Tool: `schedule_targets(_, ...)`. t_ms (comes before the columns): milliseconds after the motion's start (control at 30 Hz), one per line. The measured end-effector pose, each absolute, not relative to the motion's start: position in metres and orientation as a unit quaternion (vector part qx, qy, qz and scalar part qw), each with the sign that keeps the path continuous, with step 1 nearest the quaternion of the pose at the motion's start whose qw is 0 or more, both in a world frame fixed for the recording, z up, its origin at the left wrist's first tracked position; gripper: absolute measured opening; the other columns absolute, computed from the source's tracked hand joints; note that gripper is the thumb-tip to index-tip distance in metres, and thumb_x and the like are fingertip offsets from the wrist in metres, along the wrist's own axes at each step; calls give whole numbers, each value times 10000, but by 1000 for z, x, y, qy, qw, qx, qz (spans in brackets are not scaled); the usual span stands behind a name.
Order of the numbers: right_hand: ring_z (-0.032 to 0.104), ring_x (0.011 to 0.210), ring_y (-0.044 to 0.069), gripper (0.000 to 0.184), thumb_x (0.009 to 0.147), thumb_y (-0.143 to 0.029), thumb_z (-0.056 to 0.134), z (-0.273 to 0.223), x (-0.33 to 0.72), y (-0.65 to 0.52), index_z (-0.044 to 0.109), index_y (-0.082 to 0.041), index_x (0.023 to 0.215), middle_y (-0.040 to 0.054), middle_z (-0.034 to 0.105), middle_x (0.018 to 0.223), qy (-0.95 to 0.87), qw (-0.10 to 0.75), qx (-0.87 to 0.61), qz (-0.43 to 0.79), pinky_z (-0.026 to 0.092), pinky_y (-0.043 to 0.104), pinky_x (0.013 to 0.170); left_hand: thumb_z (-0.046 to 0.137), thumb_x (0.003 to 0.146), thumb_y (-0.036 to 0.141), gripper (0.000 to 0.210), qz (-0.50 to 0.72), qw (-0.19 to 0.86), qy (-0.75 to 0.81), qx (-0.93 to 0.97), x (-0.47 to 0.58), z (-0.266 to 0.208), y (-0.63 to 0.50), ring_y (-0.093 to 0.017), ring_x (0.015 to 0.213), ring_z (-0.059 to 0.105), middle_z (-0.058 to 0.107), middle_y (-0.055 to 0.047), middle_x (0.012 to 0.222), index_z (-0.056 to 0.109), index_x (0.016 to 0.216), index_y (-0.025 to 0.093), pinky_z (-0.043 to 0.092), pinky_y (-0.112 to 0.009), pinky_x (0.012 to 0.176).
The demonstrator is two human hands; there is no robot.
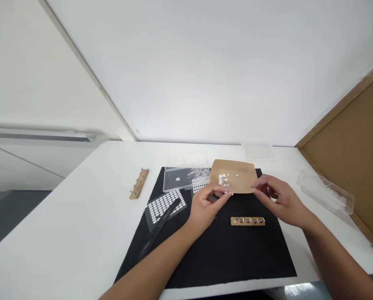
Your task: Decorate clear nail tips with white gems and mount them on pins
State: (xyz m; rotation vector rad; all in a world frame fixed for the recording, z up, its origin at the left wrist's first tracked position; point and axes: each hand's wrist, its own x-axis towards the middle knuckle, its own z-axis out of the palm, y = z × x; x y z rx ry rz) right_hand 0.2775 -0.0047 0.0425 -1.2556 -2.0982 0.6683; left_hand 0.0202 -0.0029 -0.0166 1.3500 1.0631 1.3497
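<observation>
White pieces [223, 180] in brown tray [244, 181]

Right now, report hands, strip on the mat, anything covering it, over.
Left hand: pinching small white piece. Right hand: near tray, grip unclear. Strip: on mat, uncovered.

The one view looks from the person's head, facing forward and down across the table [74, 216]. It stands above and behind the left hand [207, 204] and the right hand [275, 198], with the forearms [164, 258] running in from the lower edge and the lower right. It takes in a wide field: the wall [220, 75] fills most of the upper half, the whole tray [243, 183] shows near the middle, and the right edge cuts off the box [352, 154]. From this range, the tray's small pieces [223, 180] are hard to make out.
</observation>
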Motion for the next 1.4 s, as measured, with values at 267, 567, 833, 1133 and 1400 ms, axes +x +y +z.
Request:
schedule_targets(267,690,885,182,186,1082,-325,575,17,221,9,679,-258,1219,43,728,1031,-806,314,-418,276,570,320,821,864,845,425,282,569,463,451,509,21,-18,-4,-120,526,647,703,-12,633,804,930,164,421,-157,382)
schedule_targets(567,717,899,166,178,1078,-318,615,11,221,0,692,-266,1231,22,765,1004,-808,330,-427,237,562,290,806,891,809,319,180,564,464,451,513,23,-15,-4,-116,495,672,737,-11,632,823,875,165,430,-153,373)
schedule_targets(833,756,852,159,130,1084,-256,615,1,221,-4,732,-252,1141,16,822,988,-825,378,-412,82,512,297,741,881,823,240,113,566,469,410,540,23,-18,-6,-129,569,725,799,-48,823,861,927,199,456,-150,360)
schedule_targets(1133,762,829,157,158,1077,-215,604,6,228,-4,718,-265,1174,18,825,978,-836,391,-376,76,488,304,729,819,898,237,117,538,469,375,591,16,-18,-6,-127,588,720,787,-68,821,865,1001,202,506,-147,371)
schedule_targets(1400,762,826,157,162,1065,-164,589,4,232,-1,695,-256,1147,20,826,985,-851,385,-346,86,491,315,763,743,963,216,90,513,398,362,668,13,-16,-7,-88,577,651,762,-54,920,825,1001,208,522,-166,438)
